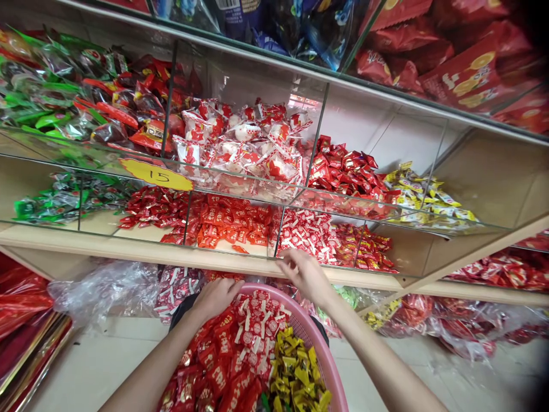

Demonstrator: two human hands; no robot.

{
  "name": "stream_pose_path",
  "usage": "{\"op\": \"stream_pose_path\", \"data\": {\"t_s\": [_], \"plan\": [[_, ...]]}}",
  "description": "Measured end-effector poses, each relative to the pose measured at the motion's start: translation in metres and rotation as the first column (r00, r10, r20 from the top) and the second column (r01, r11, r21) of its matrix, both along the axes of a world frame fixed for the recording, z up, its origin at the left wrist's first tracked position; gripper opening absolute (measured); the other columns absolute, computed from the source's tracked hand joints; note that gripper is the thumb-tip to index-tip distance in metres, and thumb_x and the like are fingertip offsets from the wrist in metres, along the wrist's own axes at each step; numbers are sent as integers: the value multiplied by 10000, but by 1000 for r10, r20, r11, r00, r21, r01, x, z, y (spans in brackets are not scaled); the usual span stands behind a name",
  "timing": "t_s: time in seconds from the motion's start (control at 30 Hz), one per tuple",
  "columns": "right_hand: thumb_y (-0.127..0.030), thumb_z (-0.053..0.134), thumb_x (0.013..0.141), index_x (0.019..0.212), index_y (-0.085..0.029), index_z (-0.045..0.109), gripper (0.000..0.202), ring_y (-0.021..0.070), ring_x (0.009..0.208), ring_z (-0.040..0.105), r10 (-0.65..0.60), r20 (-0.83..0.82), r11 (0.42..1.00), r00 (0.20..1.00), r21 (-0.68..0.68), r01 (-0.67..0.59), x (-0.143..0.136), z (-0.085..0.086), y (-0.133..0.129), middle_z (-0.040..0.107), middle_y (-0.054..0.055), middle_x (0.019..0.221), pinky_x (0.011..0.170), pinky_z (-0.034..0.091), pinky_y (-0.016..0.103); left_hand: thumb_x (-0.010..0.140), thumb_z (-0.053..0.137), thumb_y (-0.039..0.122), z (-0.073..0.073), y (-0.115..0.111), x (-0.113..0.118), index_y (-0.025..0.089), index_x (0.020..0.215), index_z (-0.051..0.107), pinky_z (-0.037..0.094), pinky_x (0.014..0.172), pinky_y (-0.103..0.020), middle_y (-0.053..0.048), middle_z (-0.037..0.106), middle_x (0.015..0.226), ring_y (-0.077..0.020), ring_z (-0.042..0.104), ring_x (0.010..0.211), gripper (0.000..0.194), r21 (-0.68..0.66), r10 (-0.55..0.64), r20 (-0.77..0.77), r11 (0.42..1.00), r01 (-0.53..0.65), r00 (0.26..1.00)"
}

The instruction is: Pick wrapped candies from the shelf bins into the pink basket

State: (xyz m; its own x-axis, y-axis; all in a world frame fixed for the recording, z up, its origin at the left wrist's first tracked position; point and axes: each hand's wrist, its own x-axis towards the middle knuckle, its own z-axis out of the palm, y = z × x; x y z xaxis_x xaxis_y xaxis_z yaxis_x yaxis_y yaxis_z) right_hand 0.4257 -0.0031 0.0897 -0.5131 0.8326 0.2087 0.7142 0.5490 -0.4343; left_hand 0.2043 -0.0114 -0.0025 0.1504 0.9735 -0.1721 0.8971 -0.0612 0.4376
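A pink plastic basket (332,357) holds red-wrapped candies (221,349), red-and-white twist-wrapped candies (259,326) and yellow-wrapped candies (295,366). My left hand (218,297) is closed over the far left of the basket's rim, its fingertips partly hidden. Just beyond the rim, at the front edge of the lower shelf, hovers my right hand (303,276). Its fingers are loosely bent and apart, with nothing visible in them. Closest to it, behind the glass front, lies a pile of small red-and-white candies (306,234).
Glass-divided shelves (141,247) hold several kinds of wrapped sweets. A yellow tag (156,173) reading 15 hangs on the middle shelf's glass. Below are plastic bags (115,289) on the tiled floor (107,366). At right, a slanted wooden panel (484,246) divides the shelving.
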Motion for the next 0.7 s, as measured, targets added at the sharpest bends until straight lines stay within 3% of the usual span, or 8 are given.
{"op": "stream_pose_path", "data": {"t_s": [0.1, 0.27, 0.43, 0.7], "plan": [[-252, 386, 900, 974, -161, 528, 184, 154, 770, 540, -97, 7, 991, 995, 98, 96, 25, 5, 42, 596, 62, 867, 710, 416, 271, 861, 185, 562, 2, 0, 1, 184, 713, 625, 373, 609, -259, -98, 686, 775, -221, 642, 747, 599, 3, 11, -11, 1000, -11, 1000], [-96, 441, 799, 1042, -154, 542, 269, 166, 879, 509, -119, 204, 983, 972, 161, 87, 50, -2, 92, 534, 88, 985, 762, 380, 256, 865, 163, 559, 1, -1, -1, 190, 705, 616, 367, 588, -260, -90, 681, 759, -223, 635, 720, 606, 24, -3, -14, 1000, 4, 1000], [-76, 539, 691, 1109, -171, 521, 429, 165, 842, 494, -148, 341, 989, 928, 79, 129, 46, -10, 103, 480, 79, 981, 714, 366, 242, 865, 177, 557, -1, 0, -3, 187, 730, 630, 371, 601, -255, -88, 682, 768, -215, 635, 724, 600, 24, 1, -14, 1000, -1, 1000], [-65, 466, 779, 1045, -175, 533, 296, 184, 884, 506, -146, 488, 984, 861, 160, 76, 42, 0, 101, 502, 96, 988, 702, 355, 252, 863, 162, 563, -3, 1, -3, 191, 727, 632, 373, 599, -261, -85, 676, 747, -215, 624, 692, 614, 23, -5, -6, 1000, 5, 1000]]}}
